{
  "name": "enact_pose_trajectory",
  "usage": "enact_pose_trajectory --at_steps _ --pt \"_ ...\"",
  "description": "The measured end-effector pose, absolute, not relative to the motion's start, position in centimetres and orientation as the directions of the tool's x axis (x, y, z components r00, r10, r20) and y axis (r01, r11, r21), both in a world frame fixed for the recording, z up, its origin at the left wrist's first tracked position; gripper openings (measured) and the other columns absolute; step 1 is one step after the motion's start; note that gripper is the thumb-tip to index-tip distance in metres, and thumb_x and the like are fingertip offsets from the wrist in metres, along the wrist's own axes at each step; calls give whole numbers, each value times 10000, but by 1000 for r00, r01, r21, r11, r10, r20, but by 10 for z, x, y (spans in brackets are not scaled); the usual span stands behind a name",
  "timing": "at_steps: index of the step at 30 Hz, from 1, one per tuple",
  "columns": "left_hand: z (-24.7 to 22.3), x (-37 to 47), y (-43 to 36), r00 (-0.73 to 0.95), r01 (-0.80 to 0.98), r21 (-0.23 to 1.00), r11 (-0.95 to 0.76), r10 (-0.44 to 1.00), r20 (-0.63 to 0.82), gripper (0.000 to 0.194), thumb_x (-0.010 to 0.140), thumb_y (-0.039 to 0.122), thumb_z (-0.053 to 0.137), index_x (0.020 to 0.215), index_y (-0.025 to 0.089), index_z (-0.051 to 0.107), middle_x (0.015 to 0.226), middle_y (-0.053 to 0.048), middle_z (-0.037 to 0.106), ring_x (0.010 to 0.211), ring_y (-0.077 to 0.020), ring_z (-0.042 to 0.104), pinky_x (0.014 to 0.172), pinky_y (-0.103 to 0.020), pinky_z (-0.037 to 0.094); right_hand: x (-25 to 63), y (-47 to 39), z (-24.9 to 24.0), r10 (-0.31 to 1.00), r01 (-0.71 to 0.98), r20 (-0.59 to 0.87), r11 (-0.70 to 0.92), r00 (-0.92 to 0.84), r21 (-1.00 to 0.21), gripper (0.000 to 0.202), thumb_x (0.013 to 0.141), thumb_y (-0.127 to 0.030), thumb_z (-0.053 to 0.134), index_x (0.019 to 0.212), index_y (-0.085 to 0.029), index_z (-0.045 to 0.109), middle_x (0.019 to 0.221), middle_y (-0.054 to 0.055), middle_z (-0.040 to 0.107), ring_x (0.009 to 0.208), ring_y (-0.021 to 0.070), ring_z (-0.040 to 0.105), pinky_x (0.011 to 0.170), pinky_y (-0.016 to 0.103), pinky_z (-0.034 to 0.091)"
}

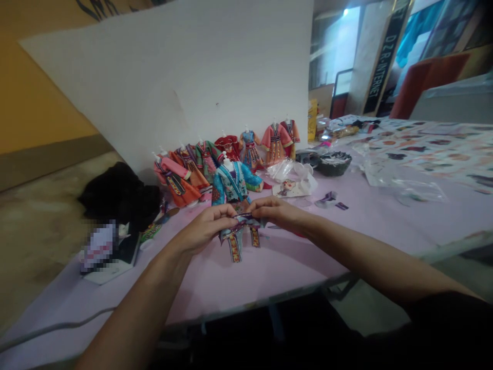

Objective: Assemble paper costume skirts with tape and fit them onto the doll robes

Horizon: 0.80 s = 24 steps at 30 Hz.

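Note:
Both my hands pinch a small purple-and-grey doll garment (245,223) at its upper edge. My left hand (211,226) is closed on its left side, thumb and fingers together. On the right side of the same edge, my right hand (271,210) is closed too. Two bands with yellow-and-red patterns (234,247) hang down from the cloth, above the pink table (215,288). Just behind my fingers stands a headless doll form in a turquoise floral jacket (231,182), its lower part hidden by my hands and the cloth.
Several dressed doll forms (207,156) stand before a white board (231,67). A dark bowl (334,163), clear plastic and fabric scraps (329,199) lie right. Black cloth (119,195), a notebook (111,264) and a cable (65,325) are left.

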State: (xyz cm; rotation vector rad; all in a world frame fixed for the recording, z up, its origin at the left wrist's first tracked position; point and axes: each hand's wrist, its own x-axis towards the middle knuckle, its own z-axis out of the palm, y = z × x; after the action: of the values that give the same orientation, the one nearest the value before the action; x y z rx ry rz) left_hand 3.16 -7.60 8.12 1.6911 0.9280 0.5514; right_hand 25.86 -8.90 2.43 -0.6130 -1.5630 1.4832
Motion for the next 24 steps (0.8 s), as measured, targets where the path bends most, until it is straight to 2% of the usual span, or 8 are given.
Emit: enact_pose_trajectory --at_steps 11,16,24 --pt "79 20 -76 581 331 941 -68 801 -146 329 705 433 812 804 157 662 663 15 562 575 -99 479 532 -235 390 262 -83 16 851 -254 154 26 -501 -967 161 800 -285 752 875 -156 690 790 -1 627 684 109 504 641 247 366" --pt "75 14 -74 581 325 945 -45 798 -162 363 733 452 812 892 148 694 746 -11 616 630 -116 551 569 -243 448 262 -80 14 846 -300 136 -29 -516 -953 118 807 -255 750 843 -154 701 815 10 636 724 109 531 668 239 404" --pt "70 11 -72 582 342 935 -92 802 -134 334 798 433 745 988 162 706 843 -29 639 711 -135 563 632 -256 444 260 -80 9 839 -328 151 -35 -523 -944 153 810 -303 773 844 -164 720 863 18 663 779 118 560 723 240 438"
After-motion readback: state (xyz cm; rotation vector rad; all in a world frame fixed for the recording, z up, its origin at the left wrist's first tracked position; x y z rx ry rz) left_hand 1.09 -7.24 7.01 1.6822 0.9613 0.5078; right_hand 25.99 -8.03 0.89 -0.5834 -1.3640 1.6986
